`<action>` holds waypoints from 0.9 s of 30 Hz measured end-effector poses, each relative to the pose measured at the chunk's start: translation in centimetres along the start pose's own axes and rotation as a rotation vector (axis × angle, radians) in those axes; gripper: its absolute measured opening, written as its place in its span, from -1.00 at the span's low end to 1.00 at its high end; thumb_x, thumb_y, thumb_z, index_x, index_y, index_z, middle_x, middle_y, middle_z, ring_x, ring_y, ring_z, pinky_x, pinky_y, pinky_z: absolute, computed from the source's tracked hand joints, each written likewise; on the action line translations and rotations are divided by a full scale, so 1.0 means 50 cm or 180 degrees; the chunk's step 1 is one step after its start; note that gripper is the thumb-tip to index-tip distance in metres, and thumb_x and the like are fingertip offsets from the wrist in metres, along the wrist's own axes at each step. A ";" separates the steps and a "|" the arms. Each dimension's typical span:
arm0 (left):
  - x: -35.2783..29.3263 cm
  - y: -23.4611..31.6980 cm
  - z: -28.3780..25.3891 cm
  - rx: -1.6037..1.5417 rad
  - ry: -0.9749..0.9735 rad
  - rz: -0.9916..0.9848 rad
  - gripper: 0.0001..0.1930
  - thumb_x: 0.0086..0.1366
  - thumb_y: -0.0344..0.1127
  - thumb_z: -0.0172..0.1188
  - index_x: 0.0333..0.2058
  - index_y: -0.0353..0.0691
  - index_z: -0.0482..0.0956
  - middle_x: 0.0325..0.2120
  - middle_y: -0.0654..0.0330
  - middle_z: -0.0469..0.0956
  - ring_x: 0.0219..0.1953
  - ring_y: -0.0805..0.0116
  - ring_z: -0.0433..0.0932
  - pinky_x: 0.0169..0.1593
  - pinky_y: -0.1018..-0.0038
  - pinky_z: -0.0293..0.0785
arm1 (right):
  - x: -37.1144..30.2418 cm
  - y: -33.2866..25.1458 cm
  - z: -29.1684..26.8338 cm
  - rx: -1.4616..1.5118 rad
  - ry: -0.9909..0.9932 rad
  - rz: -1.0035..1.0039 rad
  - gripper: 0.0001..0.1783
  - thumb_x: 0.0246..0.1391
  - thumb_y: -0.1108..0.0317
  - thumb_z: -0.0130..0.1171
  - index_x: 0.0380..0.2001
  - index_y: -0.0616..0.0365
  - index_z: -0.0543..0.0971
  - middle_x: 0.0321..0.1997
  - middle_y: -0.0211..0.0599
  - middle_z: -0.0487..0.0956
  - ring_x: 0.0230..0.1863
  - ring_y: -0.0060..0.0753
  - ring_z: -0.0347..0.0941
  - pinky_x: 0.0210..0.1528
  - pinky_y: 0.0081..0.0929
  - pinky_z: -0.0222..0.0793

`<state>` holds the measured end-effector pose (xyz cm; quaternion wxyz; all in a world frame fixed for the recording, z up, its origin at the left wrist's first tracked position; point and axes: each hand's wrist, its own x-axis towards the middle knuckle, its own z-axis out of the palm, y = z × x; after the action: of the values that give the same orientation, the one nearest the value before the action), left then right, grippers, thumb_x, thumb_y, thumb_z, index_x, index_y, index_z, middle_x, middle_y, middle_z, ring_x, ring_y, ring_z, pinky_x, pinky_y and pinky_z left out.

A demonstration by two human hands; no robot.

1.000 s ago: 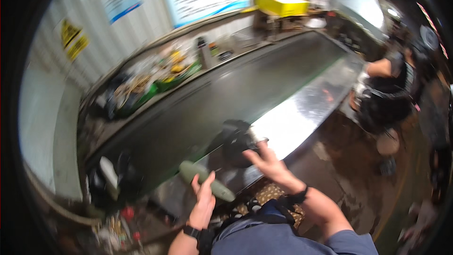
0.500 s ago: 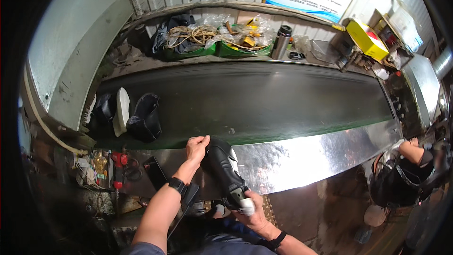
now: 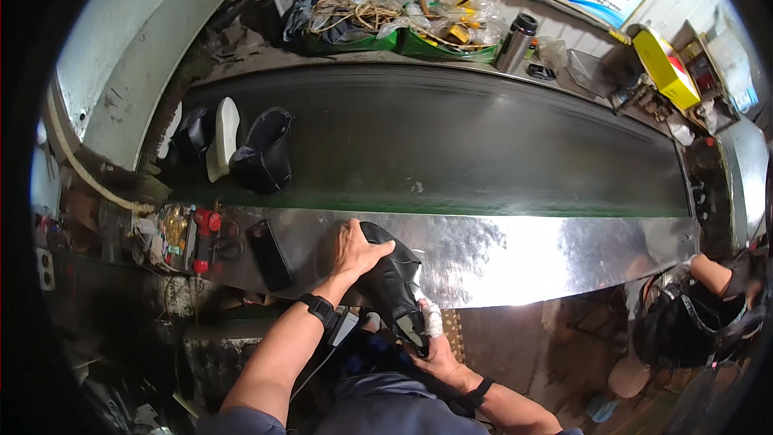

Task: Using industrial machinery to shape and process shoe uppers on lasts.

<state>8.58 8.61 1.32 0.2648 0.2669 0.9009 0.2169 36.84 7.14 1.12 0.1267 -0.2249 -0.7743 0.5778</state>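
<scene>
A black leather shoe upper (image 3: 390,290) is held at a slant over the bench's near edge, with a white strip along its right side. A grey-green piece, perhaps a shoe last, shows in its lower opening. My left hand (image 3: 361,253) is closed around the upper end, thumb across the top. Around the lower end my right hand (image 3: 439,356) is closed from the right, with a white wrap on a digit; its other fingers are partly hidden beneath the shoe. Both wrists wear dark bands.
Black boots (image 3: 264,153) and a white sole (image 3: 224,137) stand on the dark conveyor belt (image 3: 483,145). On the metal bench ledge (image 3: 451,250) lie a black phone (image 3: 270,254) and a red tool (image 3: 206,225). Another person's arm (image 3: 710,274) is at right, beside a black bag (image 3: 684,314).
The view has tipped downward and shifted left. My left hand has moved from beside the shoe's upper end to a grip over it, and the shoe has turned slightly in my hands.
</scene>
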 end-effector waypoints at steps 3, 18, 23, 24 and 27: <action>0.017 -0.001 0.000 -0.0200 0.0157 -0.0093 -0.20 -0.10 0.05 0.41 -0.02 -0.51 0.46 -0.03 -0.33 0.53 0.09 -0.21 0.51 0.17 0.15 0.44 | 0.011 0.045 0.003 -0.0366 -0.0039 -0.0482 0.08 -0.06 0.36 0.40 0.45 0.23 0.00 0.52 0.07 0.04 0.55 0.18 -0.16 0.54 0.18 -0.37; -0.292 -0.152 -0.233 -0.2018 0.1601 -0.0332 -0.54 -0.04 -0.07 0.38 -0.27 -0.35 0.64 -0.39 0.04 0.68 -0.31 0.27 0.66 -0.17 0.31 0.55 | 0.151 -0.191 0.019 0.1980 -0.0992 0.1562 0.01 0.23 0.26 0.26 0.50 0.16 -0.18 0.46 -0.13 0.19 0.41 -0.13 0.17 0.40 -0.21 0.12; -0.510 -0.259 -0.338 -0.2286 0.2583 -0.0309 -0.58 0.02 -0.06 0.37 -0.25 -0.25 0.59 -0.37 0.00 0.65 -0.30 0.15 0.66 -0.18 0.27 0.53 | 0.132 -0.339 0.166 0.1765 -0.1936 0.1804 -0.27 0.26 0.23 0.20 0.40 0.22 0.19 0.32 -0.10 0.39 0.30 -0.17 0.30 0.34 -0.25 0.20; -0.566 -0.298 -0.357 -0.2233 0.2683 -0.0547 -0.58 0.02 -0.05 0.37 -0.25 -0.24 0.58 -0.37 0.00 0.65 -0.30 0.13 0.66 -0.18 0.26 0.52 | 0.109 -0.393 0.212 0.1209 -0.1861 0.1426 -0.25 0.23 0.20 0.22 0.40 0.22 0.22 0.29 -0.07 0.42 0.29 -0.11 0.29 0.32 -0.25 0.19; -0.711 -0.382 -0.398 -0.2272 0.3543 -0.0884 -0.56 0.12 -0.04 0.35 -0.15 -0.23 0.53 -0.33 -0.02 0.64 -0.24 0.07 0.65 -0.13 0.23 0.53 | 0.055 -0.451 0.321 0.0581 -0.2181 0.0538 -0.38 0.25 0.17 0.23 0.28 0.24 0.37 0.16 -0.15 0.51 -0.11 -0.36 0.46 -0.13 -0.50 0.41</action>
<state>15.30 -32.10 19.24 -0.1414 -0.1067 0.8021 0.5703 22.57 -10.15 17.60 -0.1687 -0.0692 -0.6957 0.6948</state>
